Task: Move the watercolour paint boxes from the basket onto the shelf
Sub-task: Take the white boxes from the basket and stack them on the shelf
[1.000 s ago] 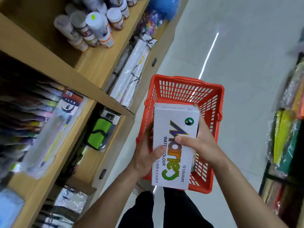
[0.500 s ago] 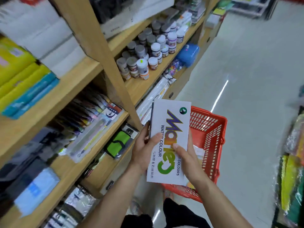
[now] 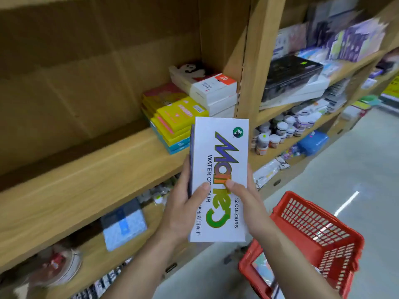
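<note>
While both hands clasp it from below, the watercolour paint box (image 3: 219,180) stands on end in mid-air, white face to the camera, lettering running down its length; the left hand (image 3: 183,209) wraps the box's left edge, thumb pressed across the front near the middle, fingers curled round behind; the right hand (image 3: 248,203) takes the right edge, thumb laid on the printed logo, the rest of that grip hidden behind the card; so both grips are pinching the lower half of the box, and the upper half rises free above the thumbs; a dark edge shows along the box's left side, though whether that is a second box behind I cannot tell. Left of the box and touching nothing runs the wooden shelf (image 3: 90,182), a long bare stretch of board; up and just left of the box's top corner sit the yellow packs (image 3: 179,119) in a stack, with white boxes (image 3: 213,91) piled behind them against the upright post (image 3: 252,61); right of the box, past the post, small paint jars (image 3: 282,130) crowd a lower board; down and right of the box, well below it, lies the red basket (image 3: 319,236) on the pale floor (image 3: 356,169), something colourful glinting inside at its near end.
</note>
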